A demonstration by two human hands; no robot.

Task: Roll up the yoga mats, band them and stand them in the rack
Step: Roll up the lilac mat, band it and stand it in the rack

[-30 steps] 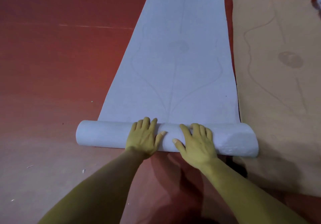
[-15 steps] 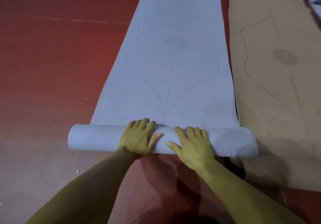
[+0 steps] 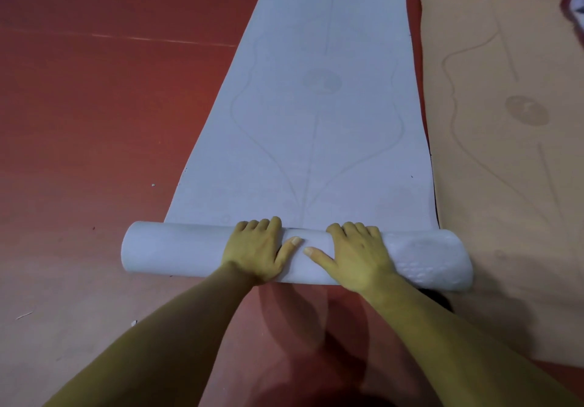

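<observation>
Blue mat (image 3: 316, 122) under left hand (image 3: 256, 248), right hand (image 3: 357, 255); one tan mat (image 3: 505, 153) beside.

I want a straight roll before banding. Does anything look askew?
Slightly: the roll lies a little slanted across the pale mat, and its right end overlaps the tan mat.

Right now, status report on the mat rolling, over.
Left hand, right hand pressing flat on roll of pale blue foam yoga mat. Partly rolled, most lying flat ahead. Tan foam yoga mat alongside, right.
</observation>
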